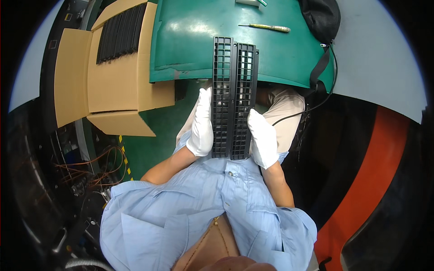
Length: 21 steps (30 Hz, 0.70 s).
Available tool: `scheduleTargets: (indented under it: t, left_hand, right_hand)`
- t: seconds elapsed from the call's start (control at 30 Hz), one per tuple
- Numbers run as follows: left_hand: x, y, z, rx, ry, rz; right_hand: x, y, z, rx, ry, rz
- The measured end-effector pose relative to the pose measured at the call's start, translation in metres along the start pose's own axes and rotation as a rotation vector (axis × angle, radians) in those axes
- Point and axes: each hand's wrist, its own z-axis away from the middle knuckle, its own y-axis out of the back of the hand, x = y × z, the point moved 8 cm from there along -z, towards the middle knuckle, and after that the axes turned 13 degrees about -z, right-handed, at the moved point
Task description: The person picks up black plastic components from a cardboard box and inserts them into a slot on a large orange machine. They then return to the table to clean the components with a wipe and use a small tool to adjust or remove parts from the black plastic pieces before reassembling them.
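Observation:
Two long black plastic grilles, a left one (221, 119) and a right one (241, 119), stand side by side in front of my body. Their far ends reach over the edge of the green work surface (190, 45), the right one set slightly nearer to me. My left hand (201, 126), in a white glove, grips the outer side of the left grille. From the other side my right hand (263, 137), gloved too, grips the right grille. The fingers of both hands are partly hidden beneath the grilles.
At the left an open cardboard box (113, 88) holds a row of black slatted parts (121, 34). A thin tool with a yellow-green handle (271, 28) lies on the green surface. A black mesh bag (322, 20) with a strap hangs at its right edge. Brown cables (97, 167) loop at lower left.

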Motion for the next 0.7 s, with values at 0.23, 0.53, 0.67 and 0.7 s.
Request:
scheduleTargets:
  t: [0.23,0.53,0.67,0.7]
  left_hand:
    - [-0.003,0.003,-0.002,0.006,-0.015,-0.060]
    - [-0.023,0.015,-0.012,0.115,-0.051,-0.049]
    - [-0.005,0.006,-0.008,0.107,-0.239,-0.638]
    - [0.003,0.004,-0.009,0.063,-0.234,-0.589]
  right_hand:
    - [-0.001,-0.001,-0.004,-0.009,0.038,0.065]
    - [-0.045,-0.025,-0.014,0.015,0.055,0.470]
    - [-0.060,-0.046,-0.020,-0.011,0.239,0.564]
    - [-0.059,-0.050,-0.022,-0.027,0.230,0.567]
